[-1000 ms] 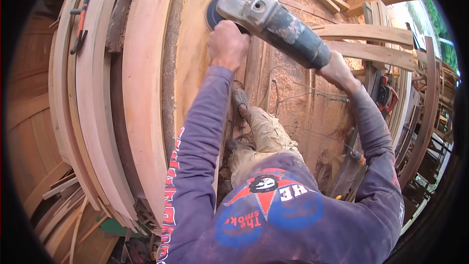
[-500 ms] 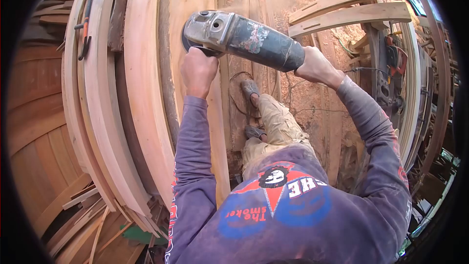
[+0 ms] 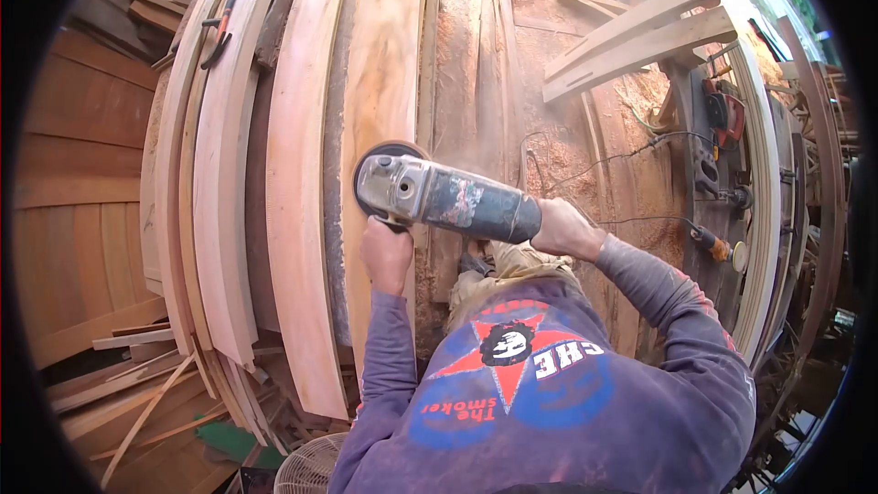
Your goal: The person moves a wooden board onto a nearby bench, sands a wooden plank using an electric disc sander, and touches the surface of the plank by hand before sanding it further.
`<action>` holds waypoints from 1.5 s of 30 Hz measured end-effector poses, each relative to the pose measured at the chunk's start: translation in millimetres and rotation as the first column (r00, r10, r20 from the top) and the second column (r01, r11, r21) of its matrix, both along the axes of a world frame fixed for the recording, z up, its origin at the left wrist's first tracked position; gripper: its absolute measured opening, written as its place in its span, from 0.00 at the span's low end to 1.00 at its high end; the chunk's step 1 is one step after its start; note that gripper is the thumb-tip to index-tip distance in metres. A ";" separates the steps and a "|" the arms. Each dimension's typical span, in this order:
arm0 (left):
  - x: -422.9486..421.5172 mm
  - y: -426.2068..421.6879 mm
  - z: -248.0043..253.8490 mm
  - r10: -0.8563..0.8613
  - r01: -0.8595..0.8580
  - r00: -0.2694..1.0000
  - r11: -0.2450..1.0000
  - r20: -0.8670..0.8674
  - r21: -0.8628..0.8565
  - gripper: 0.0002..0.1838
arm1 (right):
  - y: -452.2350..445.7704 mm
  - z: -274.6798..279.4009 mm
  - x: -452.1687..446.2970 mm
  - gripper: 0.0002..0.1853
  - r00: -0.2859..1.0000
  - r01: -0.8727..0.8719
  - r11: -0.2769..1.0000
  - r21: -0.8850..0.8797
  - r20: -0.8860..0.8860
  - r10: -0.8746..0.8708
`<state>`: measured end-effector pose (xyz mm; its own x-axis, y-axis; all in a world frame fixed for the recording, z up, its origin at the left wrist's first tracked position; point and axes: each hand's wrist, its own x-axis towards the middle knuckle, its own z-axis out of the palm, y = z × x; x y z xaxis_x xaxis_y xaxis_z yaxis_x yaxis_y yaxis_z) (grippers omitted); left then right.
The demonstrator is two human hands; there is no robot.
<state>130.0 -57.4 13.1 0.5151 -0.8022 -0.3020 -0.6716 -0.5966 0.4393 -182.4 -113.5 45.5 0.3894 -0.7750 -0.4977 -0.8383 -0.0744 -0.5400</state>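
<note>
An angle grinder (image 3: 466, 202) with a dark, worn body and a grey metal head lies across the middle of the view. My right hand (image 3: 569, 230) is wrapped round its rear end. Close to the head, my left hand (image 3: 387, 254) grips the grinder at its side; the handle itself is mostly hidden by the fingers. The round disc (image 3: 399, 147) shows past the head's edge, over a long pale plank (image 3: 389, 55). Whether the disc touches the wood, I cannot tell.
More long boards (image 3: 306, 128) run alongside on the left, with an orange-and-black tool (image 3: 222, 26) lying on one. Two slotted wooden pieces (image 3: 640, 46) rest at the upper right. Power tools (image 3: 724, 114) and cords sit at right. A fan guard (image 3: 311, 468) shows below.
Both hands have drawn the grinder down the view, nearer my body, along the plank. The view has shifted too, and an orange-bodied tool with a round pad now shows at right.
</note>
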 end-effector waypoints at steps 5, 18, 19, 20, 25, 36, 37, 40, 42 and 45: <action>-6.5 56.4 -1.2 0.093 -0.094 0.994 0.995 -0.050 -0.027 0.16 | 29.0 25.5 7.8 0.16 0.986 -0.070 0.997 -0.045 0.148 0.076; -12.2 -159.6 17.3 -0.073 0.072 0.995 0.997 -0.075 -0.018 0.22 | -134.4 20.2 -4.1 0.15 0.995 0.089 0.992 -0.091 -0.032 -0.093; -10.6 -181.0 18.5 -0.098 0.097 0.992 0.995 -0.078 -0.023 0.23 | -153.1 24.9 -0.8 0.15 0.996 0.083 0.993 -0.085 -0.034 -0.087; -8.9 -204.8 19.7 -0.096 0.095 0.992 0.995 -0.078 -0.017 0.23 | -173.6 31.3 3.2 0.15 0.991 0.116 0.992 -0.059 -0.057 -0.119; -11.1 -309.9 20.2 -0.171 0.165 0.979 0.985 -0.108 -0.060 0.20 | -265.6 25.6 -4.1 0.14 0.984 0.172 0.983 -0.057 0.054 -0.169; -26.5 -520.6 30.4 -0.176 0.176 0.980 0.984 -0.090 0.001 0.18 | -458.8 56.8 -1.2 0.16 0.983 0.180 0.981 -0.066 -0.018 -0.182; -27.2 -532.6 33.5 -0.170 0.172 0.980 0.985 -0.102 0.013 0.18 | -469.6 48.1 -8.4 0.16 0.982 0.186 0.980 -0.065 -0.015 -0.187; -27.8 -564.8 34.0 -0.171 0.176 0.978 0.984 -0.118 0.029 0.18 | -497.2 23.5 -24.9 0.16 0.977 0.207 0.971 -0.121 0.083 -0.198; -29.9 -585.1 32.5 -0.167 0.172 0.978 0.984 -0.128 0.035 0.18 | -516.4 23.7 -27.1 0.17 0.977 0.211 0.975 -0.075 0.015 -0.211; -32.3 -613.8 32.5 -0.199 0.200 0.976 0.980 -0.090 0.012 0.22 | -544.6 9.4 -38.4 0.16 0.984 0.178 0.979 -0.094 -0.011 -0.180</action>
